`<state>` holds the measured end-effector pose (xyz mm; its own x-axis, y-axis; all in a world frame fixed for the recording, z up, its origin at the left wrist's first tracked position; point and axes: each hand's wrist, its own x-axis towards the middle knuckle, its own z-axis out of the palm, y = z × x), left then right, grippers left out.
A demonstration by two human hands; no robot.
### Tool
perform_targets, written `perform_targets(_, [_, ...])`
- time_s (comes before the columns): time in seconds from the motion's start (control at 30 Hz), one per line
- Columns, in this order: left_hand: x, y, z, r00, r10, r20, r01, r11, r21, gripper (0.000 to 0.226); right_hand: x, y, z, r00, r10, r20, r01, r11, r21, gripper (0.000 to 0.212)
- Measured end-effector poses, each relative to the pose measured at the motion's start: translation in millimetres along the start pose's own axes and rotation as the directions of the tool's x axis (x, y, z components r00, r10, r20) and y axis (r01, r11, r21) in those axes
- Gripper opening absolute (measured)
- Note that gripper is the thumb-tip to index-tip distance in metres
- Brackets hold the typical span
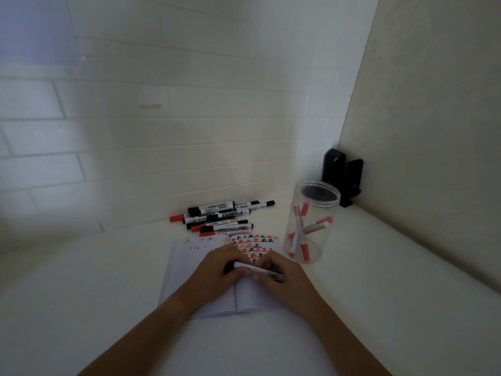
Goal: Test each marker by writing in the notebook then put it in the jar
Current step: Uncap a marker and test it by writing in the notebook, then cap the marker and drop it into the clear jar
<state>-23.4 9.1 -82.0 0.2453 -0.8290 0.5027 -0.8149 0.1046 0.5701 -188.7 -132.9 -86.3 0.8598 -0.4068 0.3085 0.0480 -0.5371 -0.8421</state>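
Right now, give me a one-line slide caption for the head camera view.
Both hands, left hand and right hand, grip a marker over the open notebook, beside a jar.

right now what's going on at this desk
A person holds one marker in both hands, left hand and right hand, over an open notebook whose right page carries red and black marks. A pile of markers lies behind it. The jar at right already holds a few.
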Motion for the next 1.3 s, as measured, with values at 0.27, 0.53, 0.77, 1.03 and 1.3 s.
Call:
perform_targets(0.27, [-1, -1, 0, 1.000, -0.011, -0.007, 0.011, 1.000, 0.006, 0.014, 0, 1, 3, 1.000, -0.023, 0.006, 0.023, 0.999, -0.023, 0.007])
perform_targets(0.53, [-2, -1, 2, 1.000, 0.002, -0.026, -0.002, 1.000, -0.003, 0.015, -1, -5, 4, 0.999, -0.037, 0.014, 0.038, 0.998, -0.059, 0.006])
perform_targets(0.77, [0, -3, 3, 0.965, -0.234, -0.116, 0.205, 0.954, -0.218, 0.055, 7, -37, -30, 0.984, -0.086, -0.158, 0.059, 0.983, -0.173, 0.015])
perform_targets(1.03, [-2, -16, 18, 0.974, -0.209, -0.084, 0.225, 0.915, 0.335, 0.057, 21, -124, -102, 0.663, -0.192, -0.724, 0.139, 0.981, -0.133, 0.015])
perform_targets(1.3, [-4, -17, 15, 0.968, -0.233, -0.089, 0.249, 0.913, 0.322, 0.057, 50, -123, -142, 0.622, -0.344, -0.703, -0.061, 0.875, -0.481, 0.009])
